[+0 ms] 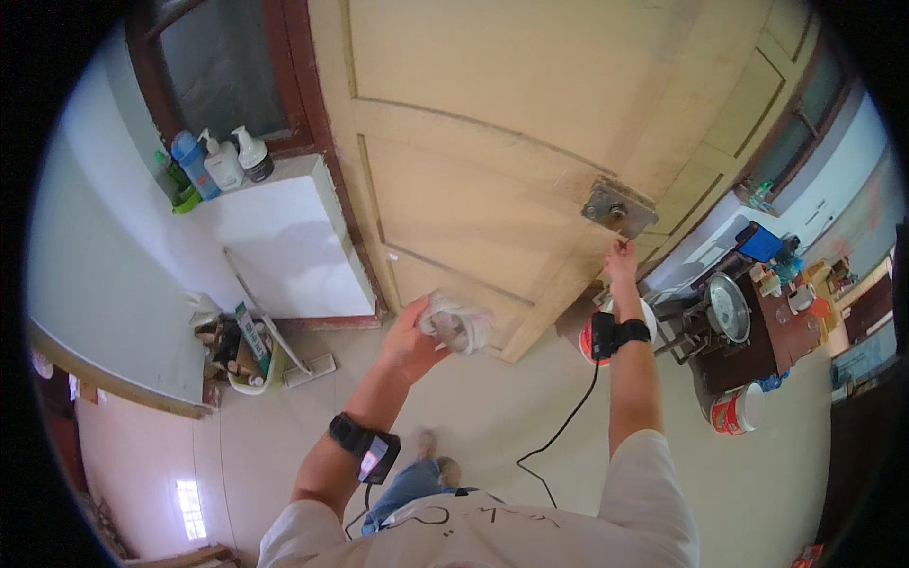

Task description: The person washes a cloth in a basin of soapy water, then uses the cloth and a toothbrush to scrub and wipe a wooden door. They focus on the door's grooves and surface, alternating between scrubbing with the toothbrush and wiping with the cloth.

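My left hand (414, 341) holds a clear, crumpled-looking container or wad of plastic (458, 325), blurred, in front of the lower door panel. My right hand (621, 266) reaches forward to the edge of a pale wooden door (469, 192). Its fingers are closed on a small part, seemingly a key or handle, just below the metal lock plate (616, 207). Exactly what the fingers grip is too small to tell. Each forearm wears a black strap with a small device and a cable.
At left, bottles (224, 165) stand on a white ledge (284, 213); below are a flat mop (310, 370) and a filled bin (259, 387). At right, a metal basin (728, 307) is beside a cluttered brown table (788, 334), with a red-and-white bucket (738, 410) on the floor.
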A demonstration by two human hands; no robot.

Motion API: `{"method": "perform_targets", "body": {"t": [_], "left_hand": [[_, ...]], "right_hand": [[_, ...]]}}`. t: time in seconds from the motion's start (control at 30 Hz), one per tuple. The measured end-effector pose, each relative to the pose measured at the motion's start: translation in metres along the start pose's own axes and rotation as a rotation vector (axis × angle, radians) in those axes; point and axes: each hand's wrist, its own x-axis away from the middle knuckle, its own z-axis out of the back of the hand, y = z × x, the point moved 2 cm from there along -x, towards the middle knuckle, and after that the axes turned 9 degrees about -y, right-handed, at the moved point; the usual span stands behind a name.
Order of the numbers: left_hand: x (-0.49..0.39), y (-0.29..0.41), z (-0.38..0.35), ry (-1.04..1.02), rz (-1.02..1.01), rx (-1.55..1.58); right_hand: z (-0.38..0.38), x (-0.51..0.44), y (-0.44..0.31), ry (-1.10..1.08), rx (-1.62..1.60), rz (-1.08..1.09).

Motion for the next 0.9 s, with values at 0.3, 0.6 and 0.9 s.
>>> {"method": "perform_targets", "body": {"t": [0.3,0.6,0.9], "left_hand": [[-0.032,0.010,0.014,-0.058,0.025,-0.038],[-0.128,0.013,0.004,-0.216,0.184,0.125],[-0.194,-0.016,-0.051,-0.139,0.276,-0.025]], "right_hand": [[-0.001,0.024,-0.042,-0.147,-0.166,-0.232],[-0.043,0.107,-0.080,-0.329,-0.424,-0.264],[-0.041,0.149,-0.143,-0.452,-0.225,-0.127]]}}
